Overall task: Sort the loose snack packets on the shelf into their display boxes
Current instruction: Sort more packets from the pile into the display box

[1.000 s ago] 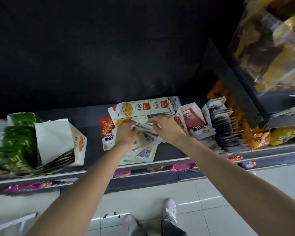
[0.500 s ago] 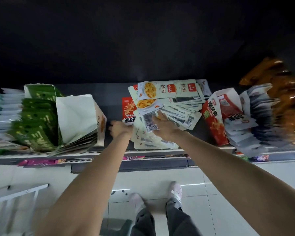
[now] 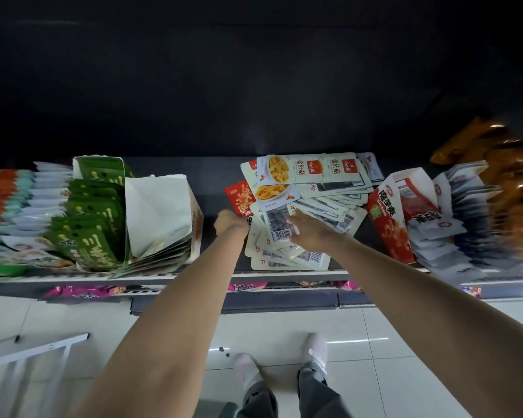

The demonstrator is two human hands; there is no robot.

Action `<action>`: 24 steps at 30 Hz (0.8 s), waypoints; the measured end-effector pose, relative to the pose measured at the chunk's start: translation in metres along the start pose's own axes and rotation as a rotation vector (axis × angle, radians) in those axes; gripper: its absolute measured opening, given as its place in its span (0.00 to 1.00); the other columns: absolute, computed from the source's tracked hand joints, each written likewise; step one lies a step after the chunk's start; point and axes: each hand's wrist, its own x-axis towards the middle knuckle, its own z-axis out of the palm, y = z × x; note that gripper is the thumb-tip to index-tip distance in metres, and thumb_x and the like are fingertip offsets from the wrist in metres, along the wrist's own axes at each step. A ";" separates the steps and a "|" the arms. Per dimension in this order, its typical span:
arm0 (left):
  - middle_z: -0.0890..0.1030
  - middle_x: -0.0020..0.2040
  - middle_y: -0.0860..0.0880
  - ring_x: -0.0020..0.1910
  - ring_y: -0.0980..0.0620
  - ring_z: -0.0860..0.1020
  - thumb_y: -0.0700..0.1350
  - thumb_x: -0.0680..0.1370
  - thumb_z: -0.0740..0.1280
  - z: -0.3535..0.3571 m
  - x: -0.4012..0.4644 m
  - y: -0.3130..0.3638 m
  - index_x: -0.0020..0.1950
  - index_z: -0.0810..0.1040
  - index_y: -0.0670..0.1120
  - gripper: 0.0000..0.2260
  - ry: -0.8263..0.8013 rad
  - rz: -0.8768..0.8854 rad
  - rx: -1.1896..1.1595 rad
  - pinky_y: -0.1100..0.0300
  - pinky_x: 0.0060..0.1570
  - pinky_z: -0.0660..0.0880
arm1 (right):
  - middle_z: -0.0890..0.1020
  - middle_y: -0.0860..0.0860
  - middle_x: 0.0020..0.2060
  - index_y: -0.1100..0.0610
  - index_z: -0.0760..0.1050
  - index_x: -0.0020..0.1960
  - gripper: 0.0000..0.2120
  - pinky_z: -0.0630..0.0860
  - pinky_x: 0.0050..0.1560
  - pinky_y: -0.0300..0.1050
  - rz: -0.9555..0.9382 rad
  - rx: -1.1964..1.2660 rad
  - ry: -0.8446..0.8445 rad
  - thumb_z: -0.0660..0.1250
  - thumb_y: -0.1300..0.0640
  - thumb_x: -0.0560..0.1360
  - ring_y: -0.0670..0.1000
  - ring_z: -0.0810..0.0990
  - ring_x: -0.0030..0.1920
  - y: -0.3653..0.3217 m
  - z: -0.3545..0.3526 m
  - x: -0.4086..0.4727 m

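The loose packets (image 3: 307,206) lie in a heap on the shelf (image 3: 212,176). The right hand (image 3: 310,233) rests flat on them, fingers relaxed. The left hand (image 3: 230,223) looks curled at the heap's edge; I cannot tell if it holds anything. Better gather one kind, squared, before lifting to the white box (image 3: 160,212).

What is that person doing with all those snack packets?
A person is tidying a shop shelf. Both hands are in a loose pile of cream snack packets in the middle. The right hand rests on the packets, and the left hand is at the pile's left edge beside a red packet. A white display box stands to the left and a red display box to the right.
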 end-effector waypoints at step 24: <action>0.74 0.66 0.46 0.65 0.48 0.72 0.56 0.76 0.62 0.015 -0.132 0.085 0.69 0.68 0.46 0.25 -0.217 1.550 0.731 0.50 0.67 0.67 | 0.78 0.56 0.56 0.59 0.72 0.59 0.11 0.72 0.55 0.46 0.374 0.856 0.569 0.59 0.57 0.79 0.57 0.76 0.58 0.034 -0.108 -0.072</action>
